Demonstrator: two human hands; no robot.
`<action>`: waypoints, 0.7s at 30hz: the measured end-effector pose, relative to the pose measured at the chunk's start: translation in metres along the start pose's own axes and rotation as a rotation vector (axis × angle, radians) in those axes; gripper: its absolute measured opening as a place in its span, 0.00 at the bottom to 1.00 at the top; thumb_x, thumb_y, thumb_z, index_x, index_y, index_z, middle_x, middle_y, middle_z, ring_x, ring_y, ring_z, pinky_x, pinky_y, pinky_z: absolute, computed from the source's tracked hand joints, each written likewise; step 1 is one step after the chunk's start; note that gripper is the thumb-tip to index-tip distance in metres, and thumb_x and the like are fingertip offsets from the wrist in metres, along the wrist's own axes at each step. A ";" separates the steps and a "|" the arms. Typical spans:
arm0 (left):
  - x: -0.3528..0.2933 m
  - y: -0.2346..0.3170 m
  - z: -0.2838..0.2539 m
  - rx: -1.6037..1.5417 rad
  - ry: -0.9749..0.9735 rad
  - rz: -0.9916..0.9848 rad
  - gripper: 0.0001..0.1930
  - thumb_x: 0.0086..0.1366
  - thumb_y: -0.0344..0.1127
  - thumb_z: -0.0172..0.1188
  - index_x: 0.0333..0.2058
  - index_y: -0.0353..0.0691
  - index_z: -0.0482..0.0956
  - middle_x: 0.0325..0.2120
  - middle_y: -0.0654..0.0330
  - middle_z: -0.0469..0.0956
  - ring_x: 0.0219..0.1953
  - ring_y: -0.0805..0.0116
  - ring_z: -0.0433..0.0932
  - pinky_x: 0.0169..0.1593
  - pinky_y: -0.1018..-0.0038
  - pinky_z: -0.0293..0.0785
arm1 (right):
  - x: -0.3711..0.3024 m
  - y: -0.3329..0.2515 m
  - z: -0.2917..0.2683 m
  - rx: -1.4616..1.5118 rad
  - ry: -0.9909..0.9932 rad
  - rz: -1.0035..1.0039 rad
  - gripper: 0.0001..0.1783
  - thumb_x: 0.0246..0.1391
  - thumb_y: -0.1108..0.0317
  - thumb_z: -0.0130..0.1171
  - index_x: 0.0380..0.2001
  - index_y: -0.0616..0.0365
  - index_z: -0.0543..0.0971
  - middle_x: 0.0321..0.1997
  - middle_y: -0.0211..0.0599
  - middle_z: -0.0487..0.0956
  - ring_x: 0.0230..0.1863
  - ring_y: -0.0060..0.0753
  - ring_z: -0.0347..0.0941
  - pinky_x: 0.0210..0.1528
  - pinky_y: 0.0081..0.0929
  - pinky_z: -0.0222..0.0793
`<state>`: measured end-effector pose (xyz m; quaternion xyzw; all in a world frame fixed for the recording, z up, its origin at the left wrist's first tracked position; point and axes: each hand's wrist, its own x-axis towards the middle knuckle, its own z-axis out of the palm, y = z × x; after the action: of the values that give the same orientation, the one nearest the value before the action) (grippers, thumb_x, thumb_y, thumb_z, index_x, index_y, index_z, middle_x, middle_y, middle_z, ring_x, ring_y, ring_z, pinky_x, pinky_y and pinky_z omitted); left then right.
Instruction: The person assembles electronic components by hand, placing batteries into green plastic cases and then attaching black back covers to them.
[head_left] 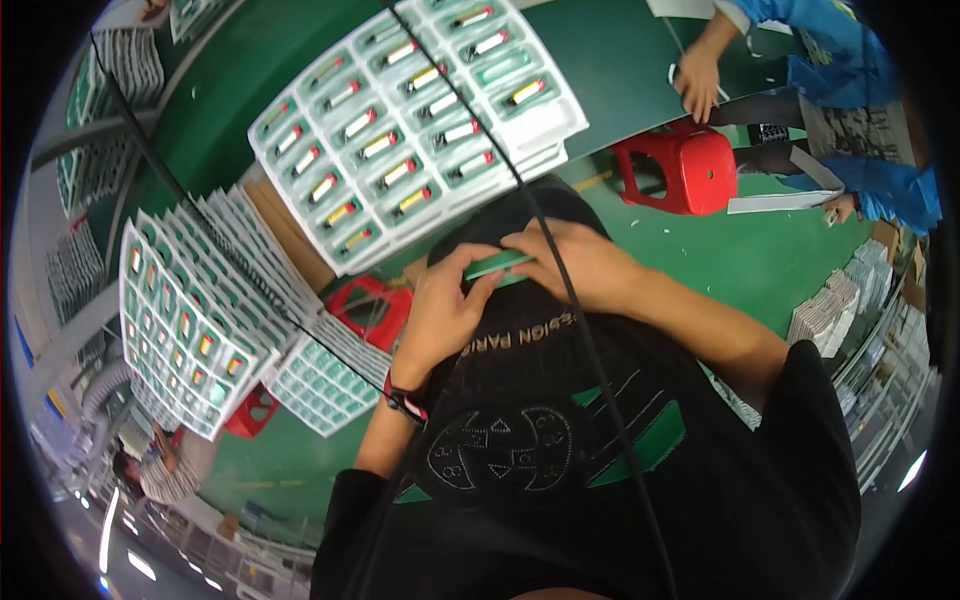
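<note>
So it's a thin green piece [497, 265], held up over the person's lap, just off the near edge of the surface [622, 68]. Left hand [443, 305] has one end pinched between thumb and fingers, right hand [578, 262] has the other end, so both are closed down narrow on it. Fingers cover a lot, can't tell its full shape.

Right past it, at the surface's near edge, is a big white tray [556, 88] loaded with rows of small red-tipped items [378, 146], more trays underneath. A black cable [520, 182] hangs across the view, cutting over that tray and the right hand. Another dark cable [145, 145] runs down the left side, in front of a leaning batch of filled trays [258, 364].

Over on the right, a red stool [705, 155] is by the near edge, and a co-worker's hand [699, 80] rests there, blue sleeve [775, 10] above.
</note>
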<state>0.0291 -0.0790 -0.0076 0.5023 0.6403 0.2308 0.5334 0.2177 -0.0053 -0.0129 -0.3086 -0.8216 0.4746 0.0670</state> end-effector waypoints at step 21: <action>0.015 -0.004 0.023 -0.651 0.127 -0.195 0.11 0.61 0.28 0.56 0.43 0.34 0.74 0.27 0.64 0.75 0.26 0.78 0.71 0.31 0.82 0.68 | 0.016 0.020 -0.032 0.804 -0.063 0.447 0.17 0.51 0.64 0.62 0.40 0.63 0.75 0.29 0.36 0.78 0.28 0.25 0.72 0.29 0.22 0.68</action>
<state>0.0496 -0.0723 -0.0250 0.2268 0.6100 0.4019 0.6441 0.2269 0.0352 -0.0151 -0.4133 -0.4872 0.7675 0.0523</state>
